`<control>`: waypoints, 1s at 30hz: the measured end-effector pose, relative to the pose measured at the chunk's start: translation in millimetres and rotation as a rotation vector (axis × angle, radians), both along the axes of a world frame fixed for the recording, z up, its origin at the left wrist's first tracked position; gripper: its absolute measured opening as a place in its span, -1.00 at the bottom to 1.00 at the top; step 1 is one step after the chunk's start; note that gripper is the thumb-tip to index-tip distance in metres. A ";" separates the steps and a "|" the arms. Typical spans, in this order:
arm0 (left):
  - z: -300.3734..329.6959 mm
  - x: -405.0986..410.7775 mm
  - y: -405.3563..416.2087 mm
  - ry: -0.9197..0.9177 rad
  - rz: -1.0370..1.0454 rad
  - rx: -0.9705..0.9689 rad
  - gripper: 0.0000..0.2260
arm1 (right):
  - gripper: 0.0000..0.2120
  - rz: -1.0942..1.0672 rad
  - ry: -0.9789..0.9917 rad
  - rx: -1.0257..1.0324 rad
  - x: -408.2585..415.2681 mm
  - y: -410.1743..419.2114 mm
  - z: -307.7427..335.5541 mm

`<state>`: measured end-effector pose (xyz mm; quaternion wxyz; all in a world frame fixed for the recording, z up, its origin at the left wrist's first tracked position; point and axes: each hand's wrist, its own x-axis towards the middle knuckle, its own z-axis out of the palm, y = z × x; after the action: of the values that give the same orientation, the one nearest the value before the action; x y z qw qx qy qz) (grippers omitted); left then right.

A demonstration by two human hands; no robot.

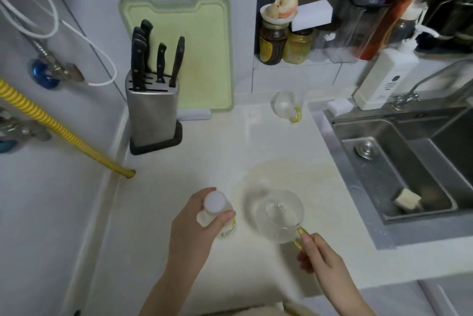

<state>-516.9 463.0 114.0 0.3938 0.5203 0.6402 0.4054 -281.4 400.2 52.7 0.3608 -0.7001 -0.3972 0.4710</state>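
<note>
Hands grip white-capped plastic bottle (217, 213) and round clear-glass cup (280, 215).

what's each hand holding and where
The left hand grips the small bottle just below its white cap; right hand pinches the glass cup by its yellow handle.

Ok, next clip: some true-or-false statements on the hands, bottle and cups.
1. The left hand grips a small white-capped plastic bottle. True.
2. The right hand is open and idle. False: it pinches the yellow handle of a clear glass cup.
3. The bottle's cap is off. False: it is on.
4. A second clear, yellow-handled glass cup sits farther back on the white counter. True.
5. The pale green cutting board lies flat on that counter. False: it stands upright behind the steel knife block.
</note>
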 end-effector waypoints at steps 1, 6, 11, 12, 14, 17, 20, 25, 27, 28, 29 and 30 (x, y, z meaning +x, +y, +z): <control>-1.2 -2.9 -8.6 -0.011 -0.003 -0.006 -0.64 | -0.71 -0.006 -0.005 -0.013 -3.3 -8.2 -1.6; -8.9 -15.6 -37.6 -0.002 -0.037 -0.020 -0.63 | -0.69 -0.058 -0.050 -0.063 -19.2 -46.1 -14.7; -12.1 -17.4 -54.2 0.008 -0.092 -0.026 -0.61 | -0.66 -0.141 -0.082 -0.060 -27.9 -70.1 -17.5; -12.9 -16.5 -56.8 0.014 -0.100 -0.025 -0.61 | -0.66 -0.151 -0.085 -0.062 -26.9 -73.1 -17.9; -14.2 -13.3 -61.2 0.033 -0.121 -0.023 -0.60 | -0.66 -0.167 -0.088 -0.063 -23.3 -77.3 -20.0; -14.9 -5.0 -66.7 0.037 -0.145 -0.018 -0.60 | -0.66 -0.155 -0.102 -0.077 -15.2 -78.6 -24.8; -12.3 7.0 -71.4 0.069 -0.163 -0.012 -0.60 | -0.65 -0.115 -0.112 -0.086 -5.5 -76.0 -29.7; -6.8 30.5 -83.8 0.096 -0.125 -0.018 -0.59 | -0.65 -0.034 -0.113 -0.080 10.6 -71.4 -34.3; -5.3 40.3 -90.1 0.109 -0.102 -0.014 -0.58 | -0.66 -0.005 -0.100 -0.078 16.4 -68.9 -37.4; -5.0 45.3 -93.3 0.111 -0.091 -0.017 -0.58 | -0.66 0.004 -0.097 -0.078 18.9 -67.9 -38.7; -4.9 49.9 -96.7 0.110 -0.079 -0.021 -0.58 | -0.66 0.012 -0.091 -0.074 21.6 -66.8 -40.4; -4.9 54.5 -100.3 0.110 -0.069 -0.023 -0.59 | -0.67 0.025 -0.085 -0.073 24.3 -65.8 -41.3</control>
<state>-462.4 362.7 109.1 0.3778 0.5589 0.6472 0.3551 -257.1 334.4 11.4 0.3121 -0.7272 -0.4032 0.4596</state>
